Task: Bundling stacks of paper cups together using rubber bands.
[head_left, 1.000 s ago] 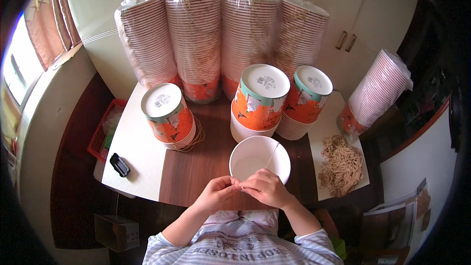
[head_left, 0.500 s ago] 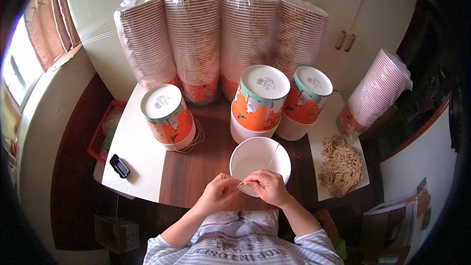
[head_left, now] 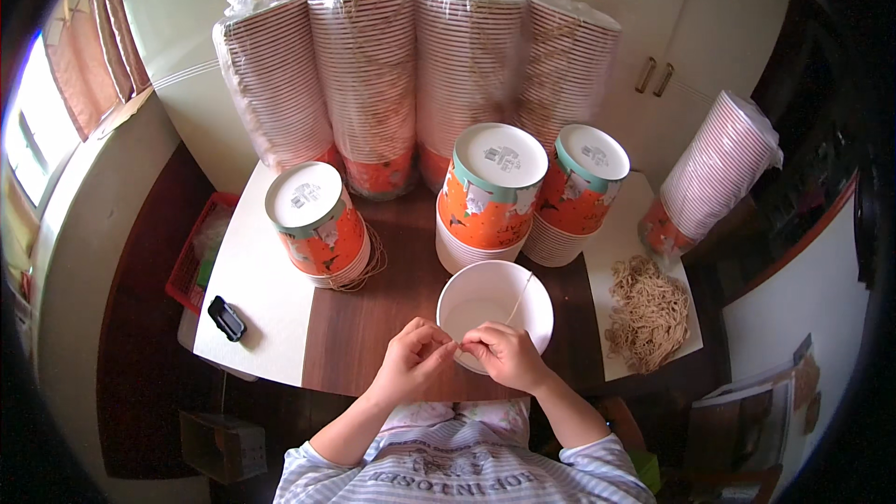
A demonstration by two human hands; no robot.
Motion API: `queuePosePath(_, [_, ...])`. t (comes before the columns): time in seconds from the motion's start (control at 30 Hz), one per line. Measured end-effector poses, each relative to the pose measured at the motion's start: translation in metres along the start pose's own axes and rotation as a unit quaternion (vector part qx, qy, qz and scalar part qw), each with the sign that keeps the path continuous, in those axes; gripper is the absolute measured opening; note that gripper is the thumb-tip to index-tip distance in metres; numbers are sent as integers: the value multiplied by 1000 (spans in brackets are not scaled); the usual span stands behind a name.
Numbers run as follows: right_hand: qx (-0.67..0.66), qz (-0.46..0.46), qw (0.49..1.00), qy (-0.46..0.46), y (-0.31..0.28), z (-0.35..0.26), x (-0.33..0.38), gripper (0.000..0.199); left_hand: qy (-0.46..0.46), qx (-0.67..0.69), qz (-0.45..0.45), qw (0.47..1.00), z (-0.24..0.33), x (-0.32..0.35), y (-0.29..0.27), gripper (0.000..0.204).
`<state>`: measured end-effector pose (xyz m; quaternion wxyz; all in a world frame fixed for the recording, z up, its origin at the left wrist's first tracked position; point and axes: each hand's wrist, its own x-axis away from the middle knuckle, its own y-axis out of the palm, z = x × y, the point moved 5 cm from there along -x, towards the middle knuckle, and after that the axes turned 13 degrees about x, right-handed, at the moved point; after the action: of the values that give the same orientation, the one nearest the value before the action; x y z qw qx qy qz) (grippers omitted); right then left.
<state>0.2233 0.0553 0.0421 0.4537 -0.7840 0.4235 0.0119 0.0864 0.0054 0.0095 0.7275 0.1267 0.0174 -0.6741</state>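
White paper bowl (head_left: 495,308) sat open on the wooden tabletop (head_left: 373,327), just before the person. Both hands, left (head_left: 417,359) and right (head_left: 504,355), met at its near rim, fingers pinched shut on a thin tan string (head_left: 519,298) running across the bowl.

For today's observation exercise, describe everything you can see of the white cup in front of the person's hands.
The white cup stands upright and open on the brown table, showing a plain white inside that looks like paper. It appears empty apart from a thin tan string slanting across its opening. Both hands meet at its near rim: the left hand and right hand pinch the string there. Stacks of orange printed cups stand just behind it.
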Motion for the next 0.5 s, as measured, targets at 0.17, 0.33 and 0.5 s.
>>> queuePosePath(0.17, [-18,12,1000,6,-1,2,-1,3,-11,-5,-3,1000,-7,2,-4,10])
queuePosePath(0.33, [-15,19,1000,1,-2,1,-1,4,-38,23,-7,999,-12,5,-5,8])
queuePosePath(0.5, [-22,14,1000,3,-1,0,-2,6,-72,131,-10,989,-15,9,-4,11])
